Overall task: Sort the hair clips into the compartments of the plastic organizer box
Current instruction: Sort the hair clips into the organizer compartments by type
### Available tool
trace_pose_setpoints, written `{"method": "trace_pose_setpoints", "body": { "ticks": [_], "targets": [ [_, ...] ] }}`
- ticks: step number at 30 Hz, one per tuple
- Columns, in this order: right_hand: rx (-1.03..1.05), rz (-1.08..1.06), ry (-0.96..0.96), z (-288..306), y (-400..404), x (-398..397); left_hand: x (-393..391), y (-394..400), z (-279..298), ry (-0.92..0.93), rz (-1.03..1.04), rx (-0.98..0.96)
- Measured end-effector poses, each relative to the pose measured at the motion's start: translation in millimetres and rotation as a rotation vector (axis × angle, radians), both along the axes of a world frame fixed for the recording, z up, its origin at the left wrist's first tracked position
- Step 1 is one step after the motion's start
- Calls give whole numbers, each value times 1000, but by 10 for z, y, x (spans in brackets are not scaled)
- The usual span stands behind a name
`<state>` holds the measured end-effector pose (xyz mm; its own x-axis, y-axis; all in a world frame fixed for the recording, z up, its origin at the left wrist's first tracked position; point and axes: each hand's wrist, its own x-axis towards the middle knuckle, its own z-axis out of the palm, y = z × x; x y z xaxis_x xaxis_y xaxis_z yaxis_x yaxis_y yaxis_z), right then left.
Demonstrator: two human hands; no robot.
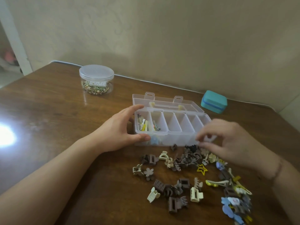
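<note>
No brand, label or writing can be read on anything here.

The organizer point(168, 125) sits at the middle of the table point(48, 111), its clear lid point(164, 101) laid back toward 12 o'clock. The back row has six compartments: the leftmost holds a bundle of white and yellow slide clips point(143, 125), the next a few thin pins, and the other four look bare. Through the front wall at the left a blue and yellow piece shows (too blurred to name).

The left hand point(125, 129) grips the organizer's left end, thumb on the front corner, fingers curled over the back rim. The right hand point(227, 140), blurred, hovers at the organizer's front right corner, fingertips pinched on a small pale clip point(209, 139).

Loose clips point(183, 176) lie scattered from 5 to 6 o'clock of the organizer: brown, beige, cream and blue claws, plus a yellow star point(202, 169).

At 10 o'clock stands a lidded round jar point(96, 79) of gold and green trinkets. At 2 o'clock is a closed teal case point(214, 101).
</note>
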<state>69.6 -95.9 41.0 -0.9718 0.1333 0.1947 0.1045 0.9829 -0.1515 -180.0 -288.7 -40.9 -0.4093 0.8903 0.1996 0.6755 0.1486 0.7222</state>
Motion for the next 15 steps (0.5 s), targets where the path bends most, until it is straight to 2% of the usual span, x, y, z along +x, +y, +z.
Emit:
{"method": "trace_pose_setpoints", "body": {
  "ticks": [2, 5, 10, 15],
  "targets": [
    [111, -9, -56, -124, 43, 210, 1, -1, 6, -7, 3, -3],
    [166, -55, -100, -301, 93, 384, 2, 1, 13, -11, -3, -9],
    [212, -142, -102, -424, 160, 373, 22, 10, 10, -13, 7, -4],
    [343, -115, -117, -401, 116, 296, 10, 5, 3, -4, 1, -3]
  ]
}}
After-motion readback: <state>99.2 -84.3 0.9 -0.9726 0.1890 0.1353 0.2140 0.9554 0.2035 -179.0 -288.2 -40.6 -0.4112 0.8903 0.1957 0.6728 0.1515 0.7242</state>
